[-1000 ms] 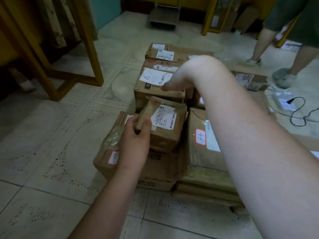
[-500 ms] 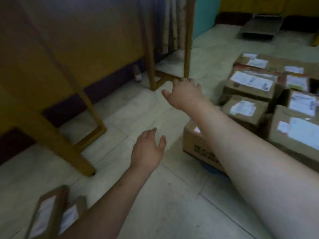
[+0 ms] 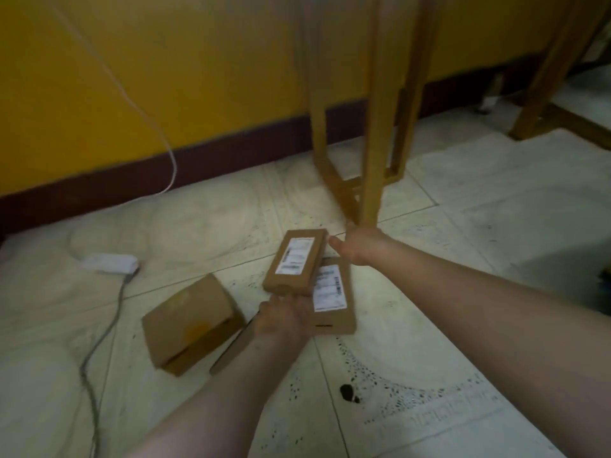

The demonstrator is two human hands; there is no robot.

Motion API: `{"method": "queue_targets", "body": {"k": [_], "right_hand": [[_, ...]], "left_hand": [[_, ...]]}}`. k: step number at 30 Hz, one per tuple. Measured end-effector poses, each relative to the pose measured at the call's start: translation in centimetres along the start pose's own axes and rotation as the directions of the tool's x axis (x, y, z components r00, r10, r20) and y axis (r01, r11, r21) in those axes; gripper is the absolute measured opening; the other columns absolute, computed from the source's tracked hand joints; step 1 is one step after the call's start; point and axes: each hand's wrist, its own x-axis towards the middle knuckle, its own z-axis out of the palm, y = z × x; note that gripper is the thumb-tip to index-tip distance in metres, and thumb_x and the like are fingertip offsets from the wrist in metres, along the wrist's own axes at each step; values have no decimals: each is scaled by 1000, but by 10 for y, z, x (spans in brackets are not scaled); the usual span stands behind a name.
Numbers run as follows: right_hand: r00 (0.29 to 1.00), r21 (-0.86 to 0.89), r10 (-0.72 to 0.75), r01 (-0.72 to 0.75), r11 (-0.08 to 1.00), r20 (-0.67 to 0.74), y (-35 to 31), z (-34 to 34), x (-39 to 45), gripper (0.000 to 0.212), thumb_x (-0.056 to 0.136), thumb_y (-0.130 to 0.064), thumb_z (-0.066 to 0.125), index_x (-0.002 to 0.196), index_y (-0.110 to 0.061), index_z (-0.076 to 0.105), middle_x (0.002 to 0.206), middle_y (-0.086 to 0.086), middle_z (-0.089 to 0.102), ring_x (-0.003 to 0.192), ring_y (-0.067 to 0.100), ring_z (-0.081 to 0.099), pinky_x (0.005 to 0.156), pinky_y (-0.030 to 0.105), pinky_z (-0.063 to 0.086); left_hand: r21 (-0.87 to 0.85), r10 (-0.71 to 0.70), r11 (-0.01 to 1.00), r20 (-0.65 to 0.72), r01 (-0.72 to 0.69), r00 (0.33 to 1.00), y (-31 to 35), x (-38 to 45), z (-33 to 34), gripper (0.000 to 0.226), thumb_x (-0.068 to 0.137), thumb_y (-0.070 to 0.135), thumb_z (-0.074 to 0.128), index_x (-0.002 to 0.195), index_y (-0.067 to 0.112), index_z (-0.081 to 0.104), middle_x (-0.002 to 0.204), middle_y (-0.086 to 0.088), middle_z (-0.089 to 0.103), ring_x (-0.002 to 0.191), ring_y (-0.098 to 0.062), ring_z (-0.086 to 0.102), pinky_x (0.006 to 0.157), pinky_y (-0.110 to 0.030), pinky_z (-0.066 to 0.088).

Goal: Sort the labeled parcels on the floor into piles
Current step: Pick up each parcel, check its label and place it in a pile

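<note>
3 parcels counted: 2 labelled (image 3: 295, 261) (image 3: 330, 294), stacked askew; 1 plain box (image 3: 190, 320) apart. Upper parcel's near end gripped by left hand (image 3: 284, 320); right hand (image 3: 358, 247) fingers: can't tell

Both bare forearms reach forward and down from the lower edge of the view, the right one crossing in from the lower right and stretching farther out than the left. The left hand (image 3: 285, 317) is seen from its back, knuckles up, with the fingers bent down and out of sight beyond them, so whether its grip closes on anything cannot be told. The right hand (image 3: 358, 244) is also back-up, its thumb pointing out to the left; its fingers are hidden behind it.
</note>
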Motion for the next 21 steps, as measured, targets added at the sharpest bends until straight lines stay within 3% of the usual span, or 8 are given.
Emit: {"method": "queue_targets", "body": {"k": [2, 5, 9, 12, 16, 18, 20, 21], "right_hand": [[995, 5, -76, 76, 997, 68, -25, 31, 11, 62, 103, -50, 33, 154, -15, 27, 154, 14, 37, 135, 34, 42, 107, 38, 40], [963, 55, -227, 221, 974, 147, -51, 85, 20, 58, 103, -42, 39, 154, -16, 30, 157, 10, 34, 140, 29, 38, 114, 37, 32], [917, 58, -308, 303, 951, 252, -74, 152, 21, 33, 99, -25, 46, 122, -8, 62, 126, 13, 60, 117, 27, 56, 95, 30, 44], [889, 39, -301, 306, 951, 346, -84, 180, 28, 49, 98, -24, 48, 145, -11, 40, 131, 14, 56, 115, 27, 56, 93, 32, 48], [920, 88, -219, 201, 976, 324, -91, 190, 40, 76, 93, -21, 50, 157, -12, 10, 146, 19, 40, 120, 29, 53, 90, 31, 49], [943, 213, -151, 89, 973, 296, -94, 192, 46, 84, 92, -20, 51, 157, -14, -2, 147, 18, 37, 107, 27, 58, 74, 29, 52], [939, 351, -60, -67, 934, 337, -99, 191, 47, 79, 94, -22, 51, 157, -16, 4, 133, 14, 44, 87, 22, 59, 60, 29, 55], [931, 392, -19, -135, 910, 365, -101, 189, 45, 71, 96, -26, 50, 155, -16, 12, 128, 12, 48, 84, 22, 59, 62, 31, 58]], "left_hand": [[-58, -105, 992, 115, 112, 988, -36, -7, -2, 66, 76, 59, 44, 132, 25, 50, 130, -9, 51, 116, -31, 51, 93, -41, 46], [-82, -164, 974, 386, 211, 908, -91, 7, -7, 63, 95, 50, 47, 147, 16, 38, 147, -12, 40, 131, -31, 45, 104, -38, 42], [-238, -325, 815, 568, 528, 757, -141, 10, -2, 56, 98, 45, 50, 142, 10, 43, 142, -9, 50, 122, -27, 55, 85, -32, 50], [-321, -415, 629, 632, 708, 655, -162, -3, 13, 58, 98, 44, 50, 145, 12, 37, 136, -10, 49, 119, -28, 55, 86, -35, 51], [-539, -378, 286, 696, 792, 610, -171, -9, 39, 53, 98, 31, 54, 145, 12, 38, 144, -11, 44, 124, -28, 52, 95, -35, 51], [-604, -347, 174, 702, 778, 622, -165, -10, 37, 50, 98, 31, 53, 142, 12, 41, 138, -13, 48, 116, -29, 55, 90, -36, 52], [-633, -350, 58, 712, 772, 609, -160, -10, 31, 47, 98, 32, 52, 139, 11, 42, 136, -15, 49, 115, -32, 54, 91, -40, 52], [-633, -371, 6, 717, 774, 590, -159, -11, 28, 44, 99, 34, 52, 135, 11, 43, 134, -16, 49, 116, -34, 54, 93, -44, 52]]}}
